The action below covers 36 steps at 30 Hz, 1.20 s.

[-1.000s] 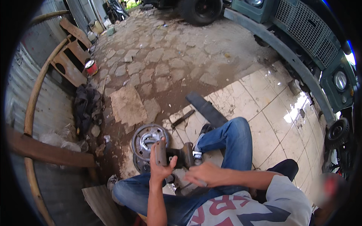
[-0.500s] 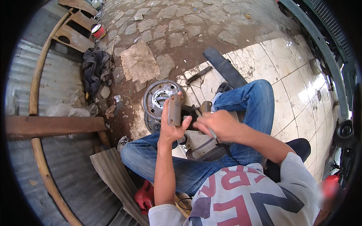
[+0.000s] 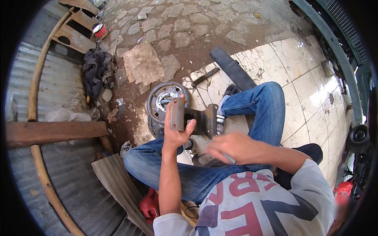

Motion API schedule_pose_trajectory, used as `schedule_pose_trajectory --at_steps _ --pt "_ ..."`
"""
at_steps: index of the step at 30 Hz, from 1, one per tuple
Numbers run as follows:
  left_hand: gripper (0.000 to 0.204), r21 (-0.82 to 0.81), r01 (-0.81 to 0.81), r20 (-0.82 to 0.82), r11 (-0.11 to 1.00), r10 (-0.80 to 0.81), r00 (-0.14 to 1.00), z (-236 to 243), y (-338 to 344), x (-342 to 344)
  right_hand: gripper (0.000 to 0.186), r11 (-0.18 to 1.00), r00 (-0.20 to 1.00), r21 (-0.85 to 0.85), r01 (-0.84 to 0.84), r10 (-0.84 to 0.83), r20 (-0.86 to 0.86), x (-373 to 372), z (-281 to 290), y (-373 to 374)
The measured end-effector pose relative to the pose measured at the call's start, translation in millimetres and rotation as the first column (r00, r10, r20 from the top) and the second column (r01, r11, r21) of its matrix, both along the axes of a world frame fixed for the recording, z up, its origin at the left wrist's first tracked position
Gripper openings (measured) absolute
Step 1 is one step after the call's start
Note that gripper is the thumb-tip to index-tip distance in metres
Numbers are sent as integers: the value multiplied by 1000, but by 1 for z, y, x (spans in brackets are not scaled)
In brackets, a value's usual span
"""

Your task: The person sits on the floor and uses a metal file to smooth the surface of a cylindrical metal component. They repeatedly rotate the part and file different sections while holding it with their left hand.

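Observation:
My left hand (image 3: 175,139) grips a brown-grey metal bracket (image 3: 203,120) above my crossed legs, fingers behind one flange and thumb across its lower edge. The bracket has two flanges with bolt holes, joined by a dark middle piece. My right hand (image 3: 239,147) is closed around a thin grey tool (image 3: 229,158), whose tip sticks out below the fingers. Motion smears this hand, so the kind of tool cannot be told. It is apart from the bracket, just below its right flange. Beyond the left hand, a round metal wheel part (image 3: 151,103) lies on the ground.
A dark brush (image 3: 205,77) and a long black piece (image 3: 232,69) lie on the cracked tiles (image 3: 295,94). Flat cardboard (image 3: 142,65) rests on the dirt. A wooden beam (image 3: 55,134) and corrugated metal sheets (image 3: 59,86) stand at my left. A red object (image 3: 149,204) sits beside my left arm.
My right hand has moved down and toward me with the tool, away from the bracket. More of the bracket's middle and right flange now shows. The left hand keeps its hold.

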State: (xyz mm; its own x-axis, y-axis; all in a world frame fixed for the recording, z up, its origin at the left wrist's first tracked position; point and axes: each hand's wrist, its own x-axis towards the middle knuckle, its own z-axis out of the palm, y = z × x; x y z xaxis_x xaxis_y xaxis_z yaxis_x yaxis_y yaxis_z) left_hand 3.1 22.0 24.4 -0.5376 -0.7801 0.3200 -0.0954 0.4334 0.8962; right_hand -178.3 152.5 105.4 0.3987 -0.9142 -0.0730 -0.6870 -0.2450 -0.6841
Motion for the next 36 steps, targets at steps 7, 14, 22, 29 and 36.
schedule_pose_trajectory --at_steps 7,14,22,29,36 --pt "68 -1 5 3 1000 -5 1000 -1 -2 -2 23 991 991 45 128 -129 23 8 -25 -3" --pt "70 -12 -17 11 1000 17 1000 -3 -1 -2 26 946 923 -90 311 -279 266 -14 -18 -14" --pt "69 -6 -5 16 1000 5 1000 -1 0 -4 24 977 959 -35 212 -201 200 -11 -14 4" --pt "69 68 2 -36 998 1 999 0 0 -3 20 997 996 63 39 -44 79 5 -15 12" --pt "70 52 -9 -22 999 10 1000 1 -2 -1 16 966 959 -90 240 -222 176 -20 -24 1"
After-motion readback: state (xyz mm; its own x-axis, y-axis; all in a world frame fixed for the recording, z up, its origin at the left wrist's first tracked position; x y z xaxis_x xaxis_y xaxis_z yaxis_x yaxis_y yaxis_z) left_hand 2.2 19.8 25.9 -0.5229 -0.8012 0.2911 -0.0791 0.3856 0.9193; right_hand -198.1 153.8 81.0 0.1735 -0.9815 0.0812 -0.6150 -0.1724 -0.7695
